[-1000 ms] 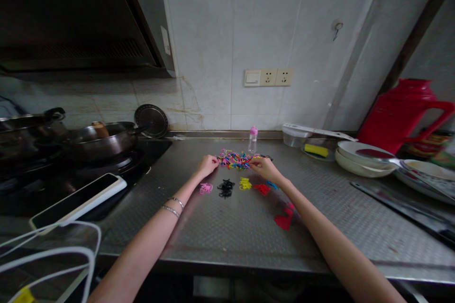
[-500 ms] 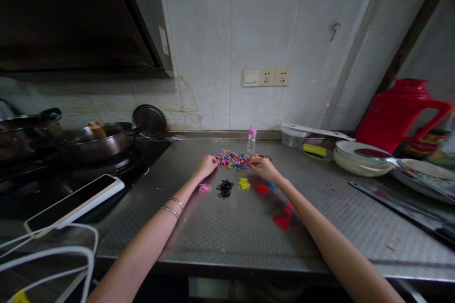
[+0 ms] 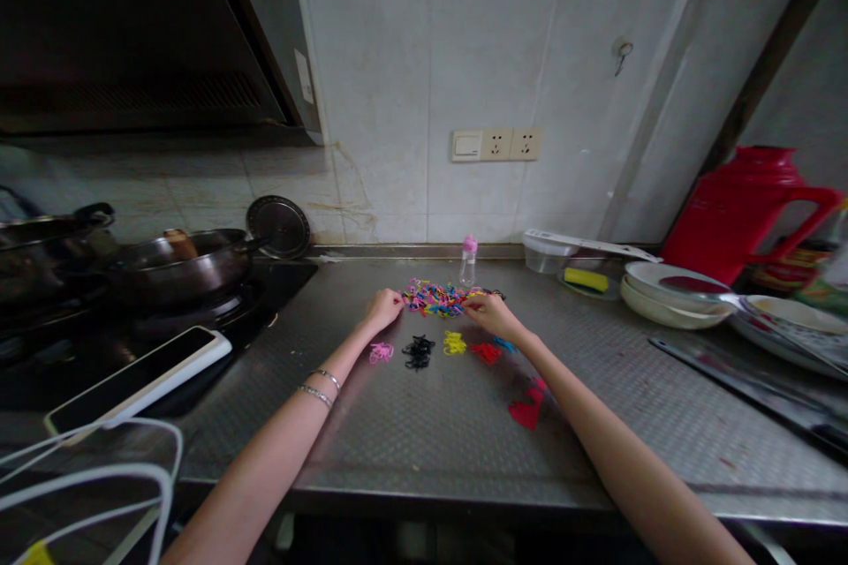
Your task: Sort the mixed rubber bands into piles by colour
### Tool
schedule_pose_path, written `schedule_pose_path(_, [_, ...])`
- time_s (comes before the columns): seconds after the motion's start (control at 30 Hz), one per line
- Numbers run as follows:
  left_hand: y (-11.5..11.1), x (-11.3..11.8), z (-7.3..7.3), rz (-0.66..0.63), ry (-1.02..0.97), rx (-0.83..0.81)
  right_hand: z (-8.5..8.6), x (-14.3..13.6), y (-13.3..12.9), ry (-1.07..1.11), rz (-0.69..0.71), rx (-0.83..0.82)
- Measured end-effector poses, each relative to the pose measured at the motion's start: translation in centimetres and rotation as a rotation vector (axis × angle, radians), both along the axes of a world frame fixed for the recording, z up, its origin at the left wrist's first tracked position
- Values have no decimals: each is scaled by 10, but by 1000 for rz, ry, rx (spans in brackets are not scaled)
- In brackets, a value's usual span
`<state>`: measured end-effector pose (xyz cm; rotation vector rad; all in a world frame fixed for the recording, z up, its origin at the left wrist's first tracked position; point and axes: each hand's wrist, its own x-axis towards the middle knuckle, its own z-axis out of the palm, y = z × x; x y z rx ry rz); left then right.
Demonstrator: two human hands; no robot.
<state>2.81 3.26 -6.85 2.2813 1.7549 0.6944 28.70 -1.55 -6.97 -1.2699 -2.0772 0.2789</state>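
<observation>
A mixed heap of small coloured rubber bands (image 3: 434, 298) lies on the metal counter. My left hand (image 3: 384, 308) is at the heap's left edge, fingertips pinched together; what is between them is too small to make out. At the right side, my right hand (image 3: 488, 314) also pinches at the heap, its fingertips hiding whatever they hold. Nearer to me sit separate small piles: pink bands (image 3: 382, 353), black bands (image 3: 419, 352), yellow bands (image 3: 454, 342), red bands (image 3: 486, 353) and blue bands (image 3: 505, 344), the last partly behind my right wrist.
Behind the heap stands a clear bottle with a pink top (image 3: 469, 261). A red heart-shaped piece (image 3: 528, 406) lies by my right forearm. To the right are bowls (image 3: 669, 309), a knife (image 3: 742, 388) and a red thermos (image 3: 735, 216); to the left, a pan (image 3: 178, 269) and a white device (image 3: 139, 380).
My left hand has shifted very slightly left at the heap's edge. My right hand stays in nearly the same place, and the sorted piles look unchanged.
</observation>
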Motion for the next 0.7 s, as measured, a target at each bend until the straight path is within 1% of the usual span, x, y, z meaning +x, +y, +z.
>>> schedule_pose_path(0.27, [-6, 2, 2, -20, 34, 27, -3, 0, 2, -12, -10, 2])
schedule_pose_path(0.47, [-6, 2, 1, 6, 43, 51, -4, 1, 1, -17, 17, -4])
schedule_pose_path(0.6, [-3, -1, 1, -3, 0, 57, -2, 1, 0, -30, 18, -3])
schedule_pose_path(0.7, [2, -5, 2, -54, -65, 47, -2, 2, 0, -42, 8, -7])
